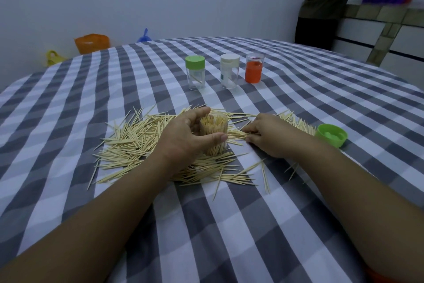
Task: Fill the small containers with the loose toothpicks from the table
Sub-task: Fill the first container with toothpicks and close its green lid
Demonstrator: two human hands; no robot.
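Note:
A clear small container [214, 132], packed with upright toothpicks, stands in the middle of the loose toothpick pile [135, 142]. My left hand [183, 136] grips this container, thumb in front and fingers behind. Just right of it, my right hand [263, 136] pinches a small bunch of toothpicks lying on the cloth. A green lid [331, 138] lies upside down to the right of my right hand. Farther back stand three capped containers: a green-lidded one [195, 72] with a few toothpicks inside, a white-lidded one [229, 71] and an orange one [254, 71].
The table wears a grey and white checked cloth [229, 225]. Beyond its far left edge sit orange [91, 43], yellow [54, 58] and blue [144, 35] items by the wall. A person in dark clothes [328, 0] stands at the back right, beside a tiled counter [376, 19].

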